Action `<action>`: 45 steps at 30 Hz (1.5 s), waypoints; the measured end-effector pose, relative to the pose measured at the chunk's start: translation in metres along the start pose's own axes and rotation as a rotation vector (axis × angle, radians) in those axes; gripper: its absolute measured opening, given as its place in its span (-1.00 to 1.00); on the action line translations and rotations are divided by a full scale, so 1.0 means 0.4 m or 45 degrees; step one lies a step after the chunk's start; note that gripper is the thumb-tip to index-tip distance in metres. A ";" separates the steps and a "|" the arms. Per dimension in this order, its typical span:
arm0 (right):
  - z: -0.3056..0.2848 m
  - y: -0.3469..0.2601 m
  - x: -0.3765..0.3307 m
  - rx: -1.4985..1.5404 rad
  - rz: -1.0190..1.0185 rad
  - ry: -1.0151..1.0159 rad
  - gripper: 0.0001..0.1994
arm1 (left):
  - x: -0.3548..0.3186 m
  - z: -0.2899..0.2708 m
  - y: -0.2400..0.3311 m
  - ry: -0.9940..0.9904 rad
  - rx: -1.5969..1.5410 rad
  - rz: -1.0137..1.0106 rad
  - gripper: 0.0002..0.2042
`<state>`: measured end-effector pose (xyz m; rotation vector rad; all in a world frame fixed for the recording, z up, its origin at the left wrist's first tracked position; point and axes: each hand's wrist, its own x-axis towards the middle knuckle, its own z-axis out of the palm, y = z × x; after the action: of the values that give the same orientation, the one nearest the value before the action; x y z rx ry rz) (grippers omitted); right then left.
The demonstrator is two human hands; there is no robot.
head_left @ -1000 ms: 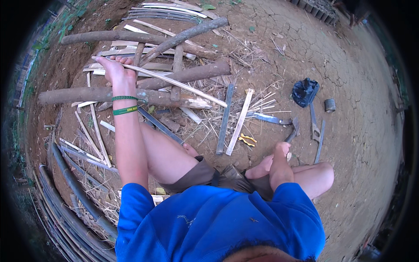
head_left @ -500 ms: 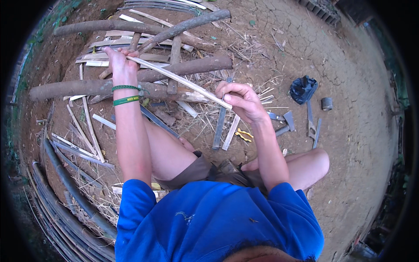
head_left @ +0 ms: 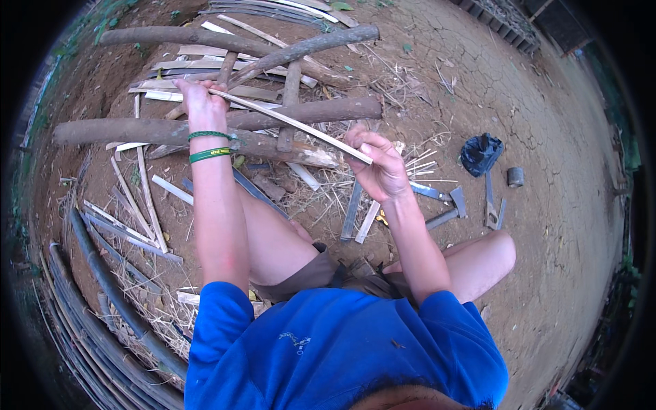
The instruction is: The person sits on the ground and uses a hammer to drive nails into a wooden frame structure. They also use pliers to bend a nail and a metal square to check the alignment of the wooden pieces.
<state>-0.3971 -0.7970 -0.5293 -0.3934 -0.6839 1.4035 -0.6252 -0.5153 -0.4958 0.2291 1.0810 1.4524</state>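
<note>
A long, thin split-bamboo strip (head_left: 290, 123) slants between my hands, its near end to the right. My left hand (head_left: 200, 101), arm stretched out, is closed round the far end above the wooden frame; most of its fingers are hidden. At the near end, my right hand (head_left: 380, 167) has thumb and fingers closed on the strip. Below that hand, a dark flat strip (head_left: 351, 212) and a pale strip (head_left: 367, 222) lie on the ground. A yellow object (head_left: 383, 217) shows partly behind my right forearm.
A rough frame of logs (head_left: 123, 131) lies ahead. Bamboo pieces (head_left: 147, 198) and shavings litter the left ground, beside long dark poles (head_left: 119, 301). To the right are a hatchet (head_left: 458, 203), a long-bladed tool (head_left: 490, 205), a black plastic bag (head_left: 482, 154) and a small can (head_left: 515, 177).
The view has shifted slightly, so the scene sits a little farther right. The strip shows a narrower face than before, and my right fingers have changed position at its near end.
</note>
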 end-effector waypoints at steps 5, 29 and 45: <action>0.003 -0.075 0.022 -0.768 0.130 0.095 -0.72 | -0.031 -0.007 0.030 0.036 0.023 0.052 -0.44; -0.103 0.378 0.593 -1.033 0.975 0.201 -0.89 | 0.256 -0.187 0.010 -0.738 1.620 0.756 -0.67; -0.036 0.409 0.619 -1.073 0.918 0.311 -0.82 | 0.222 -0.173 -0.014 -0.976 1.694 0.295 -0.59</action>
<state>-0.5072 -0.5283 -0.5928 -1.5714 -0.9615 1.6279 -0.6903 -0.4718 -0.5769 1.7250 1.1994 0.4829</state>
